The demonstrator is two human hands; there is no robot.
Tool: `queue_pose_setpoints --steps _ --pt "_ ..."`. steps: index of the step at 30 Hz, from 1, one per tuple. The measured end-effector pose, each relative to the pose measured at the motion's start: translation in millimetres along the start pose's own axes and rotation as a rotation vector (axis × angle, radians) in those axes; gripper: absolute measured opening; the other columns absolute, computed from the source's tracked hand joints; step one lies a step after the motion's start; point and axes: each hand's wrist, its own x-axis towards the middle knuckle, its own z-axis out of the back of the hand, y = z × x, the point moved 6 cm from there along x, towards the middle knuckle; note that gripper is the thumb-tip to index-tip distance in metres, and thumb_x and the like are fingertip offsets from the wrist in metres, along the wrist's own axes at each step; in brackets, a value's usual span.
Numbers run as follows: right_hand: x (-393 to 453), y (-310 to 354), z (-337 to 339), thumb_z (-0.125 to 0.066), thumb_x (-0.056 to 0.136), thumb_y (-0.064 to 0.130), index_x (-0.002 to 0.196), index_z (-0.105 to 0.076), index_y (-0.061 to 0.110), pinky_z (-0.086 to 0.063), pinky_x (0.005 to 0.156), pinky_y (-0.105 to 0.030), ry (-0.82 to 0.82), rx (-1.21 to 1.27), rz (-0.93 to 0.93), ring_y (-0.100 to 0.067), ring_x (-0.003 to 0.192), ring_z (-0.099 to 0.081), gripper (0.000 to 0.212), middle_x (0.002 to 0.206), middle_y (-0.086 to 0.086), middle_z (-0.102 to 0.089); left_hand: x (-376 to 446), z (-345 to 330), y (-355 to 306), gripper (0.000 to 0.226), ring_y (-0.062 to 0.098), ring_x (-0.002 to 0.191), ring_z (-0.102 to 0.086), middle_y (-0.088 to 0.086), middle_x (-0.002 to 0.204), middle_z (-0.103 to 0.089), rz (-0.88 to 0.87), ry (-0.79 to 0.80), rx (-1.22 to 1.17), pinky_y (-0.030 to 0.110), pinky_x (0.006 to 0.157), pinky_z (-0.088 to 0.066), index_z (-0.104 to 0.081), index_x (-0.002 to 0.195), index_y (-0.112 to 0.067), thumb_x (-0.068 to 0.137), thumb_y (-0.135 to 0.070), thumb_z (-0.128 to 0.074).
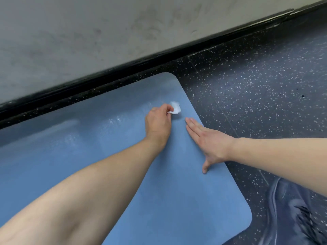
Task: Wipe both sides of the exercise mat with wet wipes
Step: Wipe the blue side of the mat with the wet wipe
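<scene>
Head view: looks down over both bare forearms onto a mat laid on the floor beside a wall.
Exercise mat (106,165): blue, flat on the floor, rounded corners; its far long edge runs just beside the black baseboard, its short end lies toward the right of the picture.
Mat surface: glistening wet streaks and patches show on the far and left part; the nearer part looks matte.
Wet wipe (175,107): small, white, crumpled; near the mat's far right corner, down at the mat's surface, sticking out past the fingertips of the left hand.
Left hand (158,123): fingers curled, pinching the wipe between thumb and fingers; knuckles up, arm reaching in from the lower left across the mat.
Right hand (208,142): flat and released, fingers straight and together, palm down on the mat close to its short edge; thumb spread toward the viewer, its tip on the mat near that edge.
Hands to each other: close, side by side, not touching.
Floor (256,89): dark with pale speckles, a thin seam running across it.
Baseboard (106,69): black, glossy, between floor and wall.
Wall (88,29): grey, scuffed.
Lower right corner: a blurred dark blue shape (292,214); cannot tell what it is.
</scene>
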Motion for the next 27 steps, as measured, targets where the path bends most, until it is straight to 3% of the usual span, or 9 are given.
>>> queue_pose_setpoints --steps 4,10,12,15,18,22,27 --pt "2 2 -3 -0.085 0.053 0.083 0.162 0.017 -0.002 0.016 0.122 -0.025 -0.022 0.009 0.007 -0.027 0.156 0.031 0.172 0.169 -0.019 0.031 -52 -20 -12 0.019 0.027 0.087 -0.064 0.006 0.092 -0.067 -0.129 0.125 0.006 0.037 0.079 -0.050 -0.070 0.107 -0.031 0.093 -0.023 -0.059" --pt "-1 -1 -4 -0.089 0.049 0.079 0.162 0.020 0.003 0.013 0.123 -0.021 -0.034 0.040 0.000 -0.021 0.157 0.031 0.175 0.168 -0.011 0.036 -145 -40 -20 0.024 0.024 0.075 -0.066 -0.001 0.074 -0.067 -0.270 0.189 -0.066 0.035 0.062 -0.056 -0.075 0.095 -0.026 0.078 -0.010 -0.075" --pt "-5 -2 -6 -0.088 0.056 0.078 0.162 0.018 0.001 0.011 0.126 -0.024 -0.059 0.019 0.007 -0.022 0.158 0.028 0.169 0.169 -0.012 0.033 -148 -41 -21 0.022 0.024 0.081 -0.068 -0.001 0.082 -0.071 -0.213 0.212 -0.090 0.037 0.070 -0.057 -0.075 0.097 -0.027 0.081 -0.012 -0.072" --pt "-31 1 -24 -0.079 0.073 0.075 0.163 0.012 -0.002 -0.003 0.133 -0.036 -0.059 -0.033 0.033 -0.025 0.159 0.023 0.150 0.169 -0.013 0.031 -137 -34 -16 0.016 0.013 0.090 -0.070 -0.009 0.093 -0.076 0.021 0.179 -0.223 0.034 0.084 -0.054 -0.074 0.099 -0.028 0.087 -0.019 -0.067" --pt "-71 9 -62 -0.075 0.065 0.086 0.162 0.016 -0.003 0.008 0.128 -0.031 0.076 -0.078 0.085 -0.025 0.155 0.031 0.160 0.168 -0.018 0.034 -139 -29 -11 0.013 0.006 0.089 -0.068 -0.013 0.092 -0.075 0.187 0.084 -0.330 0.028 0.085 -0.053 -0.072 0.097 -0.028 0.088 -0.021 -0.066" --pt "-87 14 -93 -0.076 0.056 0.090 0.161 0.012 -0.009 0.020 0.126 -0.035 0.047 -0.178 0.089 -0.035 0.156 0.031 0.169 0.167 -0.027 0.030 -162 -53 -19 0.019 0.016 0.091 -0.066 -0.005 0.095 -0.072 0.043 0.201 -0.124 0.033 0.084 -0.050 -0.071 0.103 -0.035 0.090 -0.024 -0.062" --pt "-86 12 -96 -0.080 0.054 0.086 0.162 0.009 -0.007 0.013 0.129 -0.035 -0.018 -0.191 0.123 -0.034 0.158 0.026 0.169 0.168 -0.024 0.030 -216 -71 -31 0.019 0.020 0.084 -0.064 -0.001 0.089 -0.065 -0.082 0.313 -0.088 0.031 0.075 -0.047 -0.071 0.104 -0.036 0.089 -0.026 -0.065"
